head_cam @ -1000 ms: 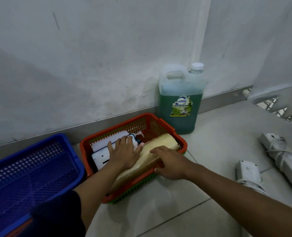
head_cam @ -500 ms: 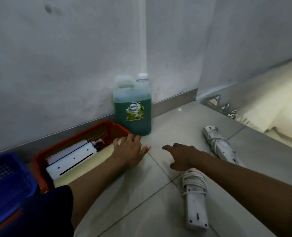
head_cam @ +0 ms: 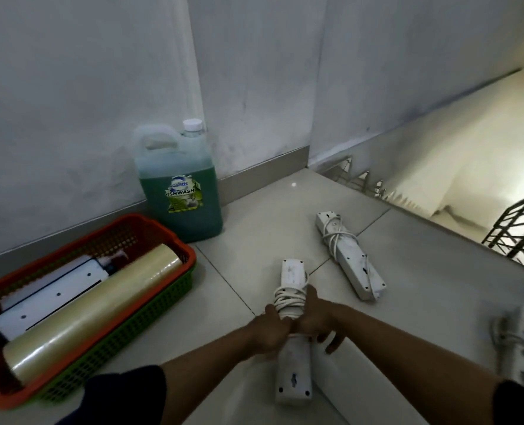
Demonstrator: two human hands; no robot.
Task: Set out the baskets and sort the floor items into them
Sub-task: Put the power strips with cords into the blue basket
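A white power strip [head_cam: 293, 369] with its cord wound round the middle lies on the floor tiles in front of me. My left hand [head_cam: 270, 331] and my right hand [head_cam: 320, 322] both close on its middle from either side. A second wrapped power strip [head_cam: 351, 256] lies further right, apart from my hands. At the left, an orange basket [head_cam: 162, 234] sits nested in a green basket [head_cam: 132, 323]. It holds a roll of clear film [head_cam: 92, 311], a white box [head_cam: 52, 299] and a pump bottle partly hidden behind them.
A green dishwash jug [head_cam: 179, 191] stands against the wall behind the baskets. Another white corded item [head_cam: 521, 342] lies at the right edge, blurred. A stairwell with a dark railing [head_cam: 518, 228] drops away at the right. Walls close off the back.
Both hands left the orange basket and moved right to the near power strip, closing on it. The view swung right, so the blue basket is out of sight.
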